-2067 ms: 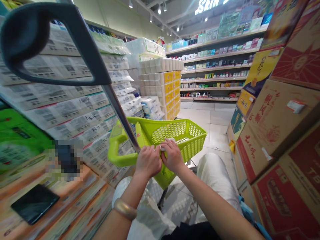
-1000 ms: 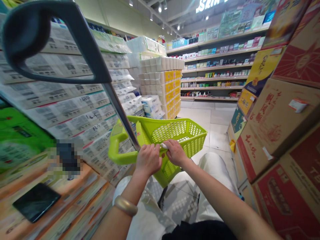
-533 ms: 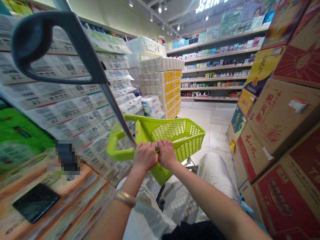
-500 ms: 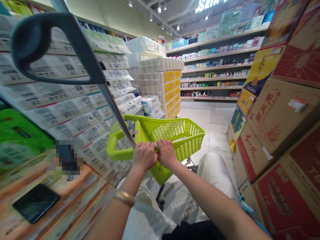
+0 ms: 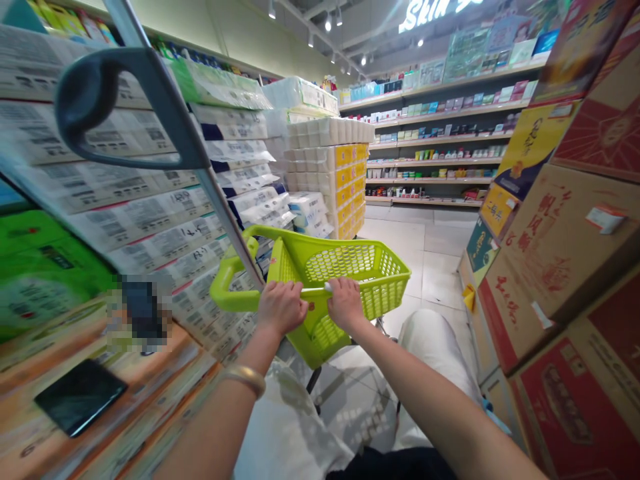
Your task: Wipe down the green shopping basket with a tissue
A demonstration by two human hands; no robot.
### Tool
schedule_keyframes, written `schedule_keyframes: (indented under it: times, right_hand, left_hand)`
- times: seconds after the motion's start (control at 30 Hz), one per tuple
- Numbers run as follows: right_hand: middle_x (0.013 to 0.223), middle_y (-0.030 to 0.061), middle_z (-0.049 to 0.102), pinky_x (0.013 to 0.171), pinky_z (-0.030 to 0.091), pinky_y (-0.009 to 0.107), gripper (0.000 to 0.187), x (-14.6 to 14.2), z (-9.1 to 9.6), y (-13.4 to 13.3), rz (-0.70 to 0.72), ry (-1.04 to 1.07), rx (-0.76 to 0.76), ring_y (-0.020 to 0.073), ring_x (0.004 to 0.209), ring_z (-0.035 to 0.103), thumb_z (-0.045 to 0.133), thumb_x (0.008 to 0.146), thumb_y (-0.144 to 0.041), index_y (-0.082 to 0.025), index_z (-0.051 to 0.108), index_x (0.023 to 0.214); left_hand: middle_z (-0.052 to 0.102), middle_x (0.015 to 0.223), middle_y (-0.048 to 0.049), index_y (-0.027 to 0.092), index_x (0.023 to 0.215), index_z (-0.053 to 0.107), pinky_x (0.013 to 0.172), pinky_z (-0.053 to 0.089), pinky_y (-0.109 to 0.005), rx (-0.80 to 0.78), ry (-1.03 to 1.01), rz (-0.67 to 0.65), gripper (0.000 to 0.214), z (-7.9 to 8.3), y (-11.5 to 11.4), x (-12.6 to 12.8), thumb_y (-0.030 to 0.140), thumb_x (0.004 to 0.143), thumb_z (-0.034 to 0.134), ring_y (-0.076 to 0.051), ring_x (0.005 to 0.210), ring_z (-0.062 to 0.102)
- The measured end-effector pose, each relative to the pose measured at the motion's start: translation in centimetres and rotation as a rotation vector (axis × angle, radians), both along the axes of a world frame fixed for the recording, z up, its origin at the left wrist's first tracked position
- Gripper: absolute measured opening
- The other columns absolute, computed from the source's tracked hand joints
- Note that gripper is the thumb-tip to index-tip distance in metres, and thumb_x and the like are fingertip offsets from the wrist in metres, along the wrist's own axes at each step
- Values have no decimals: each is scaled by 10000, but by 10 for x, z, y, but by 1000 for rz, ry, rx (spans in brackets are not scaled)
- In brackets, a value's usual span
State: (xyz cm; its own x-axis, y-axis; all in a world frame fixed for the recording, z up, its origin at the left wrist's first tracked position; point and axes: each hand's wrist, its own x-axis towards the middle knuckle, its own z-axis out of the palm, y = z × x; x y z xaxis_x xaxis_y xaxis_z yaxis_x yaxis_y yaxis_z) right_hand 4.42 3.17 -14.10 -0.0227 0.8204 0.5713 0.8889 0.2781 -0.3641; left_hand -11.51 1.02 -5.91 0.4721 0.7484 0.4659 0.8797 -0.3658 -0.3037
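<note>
A lime-green shopping cart basket [image 5: 383,270] with perforated sides is in front of my knees. My left hand [image 5: 281,307] is closed over its near rim, wearing a gold bangle at the wrist. Farther right, my right hand [image 5: 346,303] is also closed at this rim, its fingers curled over the edge. A narrow white strip [image 5: 315,291] lies along the rim between the hands, and a white tip pokes out beside my right hand; its kind I cannot make out. A metal tube [image 5: 227,213] with a grey loop handle [image 5: 193,143] slants up behind the basket's left end.
Stacked paper packs [image 5: 135,183] rise on the left. A black tablet-like slab [image 5: 80,397] and a blurred-out dark object lie on orange packs [image 5: 165,380]. Cardboard boxes [image 5: 565,233] wall the right side. Cosmetics shelves [image 5: 435,137] stand beyond the tiled floor [image 5: 425,233].
My hands have moved apart along the rim, the left one leftward and the right one rightward. The white strip between them now shows. The view has shifted slightly.
</note>
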Motion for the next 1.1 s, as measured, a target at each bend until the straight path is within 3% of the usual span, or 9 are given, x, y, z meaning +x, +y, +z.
schedule_keyframes:
  times: [0.1,0.2,0.3,0.43,0.5,0.63,0.83,0.97,1.1]
  right_hand:
    - [1033,95,554,907,330,384,214,-39,10,-6,82,45,24,250,970,448,538,837,-260,-194,557,1039]
    - [1049,88,554,915,332,376,236,-48,13,-7,145,48,50,241,984,452,504,866,-262,-202,544,1091]
    - [1090,87,552,915,342,359,340,-25,5,-4,215,-30,75,235,1003,455,523,820,-189,-208,523,1159]
    - [1091,94,555,934,337,357,397,15,-10,1,138,-59,72,236,1016,448,511,757,-91,-196,542,1139]
    - [1065,98,557,938,335,368,385,22,-12,3,100,-49,71,241,1005,444,508,747,-82,-191,552,1113]
    - [1009,109,552,922,336,405,282,-2,-5,-1,-11,21,51,258,965,442,542,764,-149,-181,560,1044]
    - [1053,102,549,914,336,392,244,-45,11,-8,109,46,49,248,982,451,508,858,-256,-195,539,1092]
    - [1112,89,546,934,340,363,392,-20,0,-2,209,-38,68,238,1027,448,532,792,-163,-206,509,1181]
    - [1110,95,549,980,318,366,432,28,-18,4,119,-70,70,239,1032,434,512,742,-76,-192,532,1158]
  left_hand:
    - [660,727,-102,178,753,629,735,341,-397,15,4,-8,180,-1,0,1,232,783,460,-260,733,598]
    - [656,723,-100,175,755,627,728,333,-393,31,24,-13,210,-2,0,-1,246,819,440,-252,727,596]
    - [655,735,-105,171,775,635,724,331,-389,33,35,-28,243,-2,1,-4,273,847,426,-249,725,592]
    - [656,733,-103,171,778,643,727,333,-387,42,35,-27,251,-2,2,-5,276,851,427,-244,723,586]
    - [656,724,-100,174,765,641,727,332,-386,51,29,-17,249,-3,2,-3,275,849,429,-243,723,587]
    - [659,717,-97,176,757,635,727,327,-390,65,19,5,253,-4,2,1,278,848,422,-248,723,594]
    - [654,709,-85,184,753,628,721,317,-385,72,43,16,248,-5,4,-2,271,854,418,-238,718,595]
    - [646,725,-79,184,769,625,722,321,-385,81,84,-2,249,-3,6,-8,275,862,413,-236,722,594]
    - [639,715,-69,186,763,622,734,322,-383,92,81,-11,237,-3,7,-13,268,859,421,-230,719,590]
